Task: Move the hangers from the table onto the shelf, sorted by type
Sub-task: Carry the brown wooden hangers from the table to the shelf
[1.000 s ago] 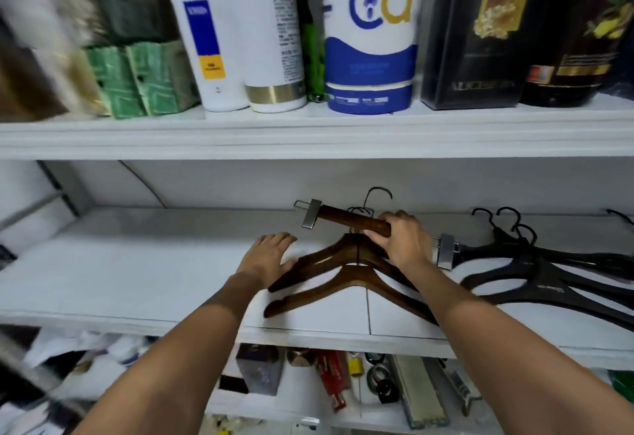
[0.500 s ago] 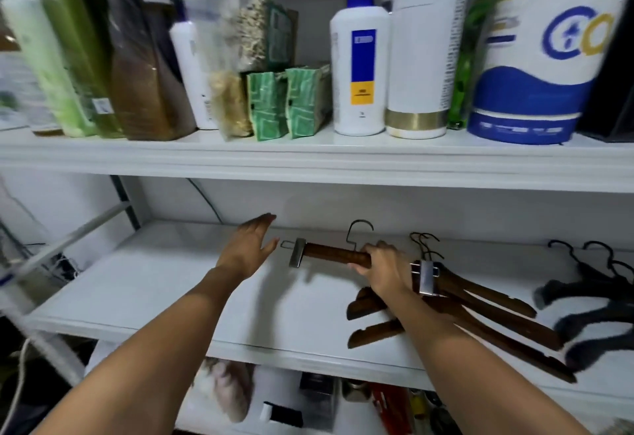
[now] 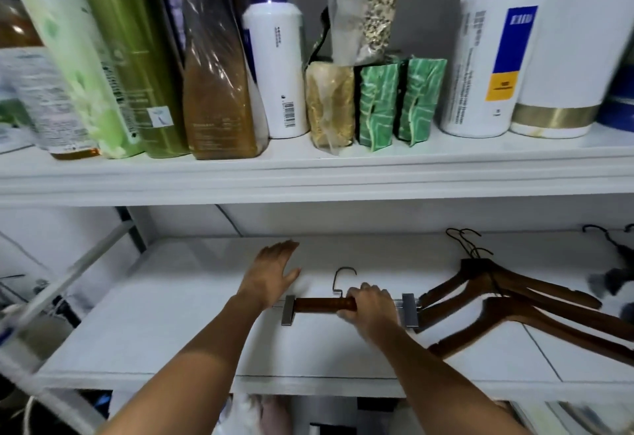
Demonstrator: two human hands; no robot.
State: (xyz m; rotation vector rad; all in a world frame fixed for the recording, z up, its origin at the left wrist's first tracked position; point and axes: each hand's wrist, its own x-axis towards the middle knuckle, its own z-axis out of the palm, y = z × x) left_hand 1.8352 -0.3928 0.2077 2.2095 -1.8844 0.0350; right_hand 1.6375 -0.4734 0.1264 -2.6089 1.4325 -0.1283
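Observation:
My right hand grips the right half of a brown wooden clip hanger with metal clips at both ends; it lies low on the white shelf, hook pointing to the back. My left hand hovers flat with straight fingers just behind the hanger's left clip, holding nothing. To the right lie stacked brown wooden coat hangers, their left tips next to the right clip. Black hangers show blurred at the far right edge.
The upper shelf close above carries bottles, bags and green packets. A white slanted bar stands at the left. Bare shelf surface stretches left of my hands. More items sit below the shelf's front edge.
My right hand carried the clip hanger leftward off the brown coat hangers and lowered it to the shelf. My left hand stayed open beside it. The view swung left.

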